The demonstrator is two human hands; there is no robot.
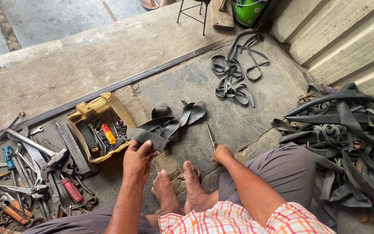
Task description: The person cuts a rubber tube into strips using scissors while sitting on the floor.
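I sit on a concrete floor with my bare feet (179,190) in front of me. My left hand (137,159) grips the cut end of a flat black rubber inner tube (166,125) that lies folded on the floor ahead. My right hand (221,154) is closed around the handle of a thin metal tool, likely scissors (211,135), whose blade points away from me along the floor. The two hands are apart, with the tube's loose end between them.
A yellow cut-open container (97,111) with small tools sits left of the tube. Wrenches, hammers and screwdrivers (31,173) lie spread at far left. A heap of old rubber tubes (351,143) rises at right; loose rubber strips (234,69) lie farther ahead. A stool and a green can stand at the top.
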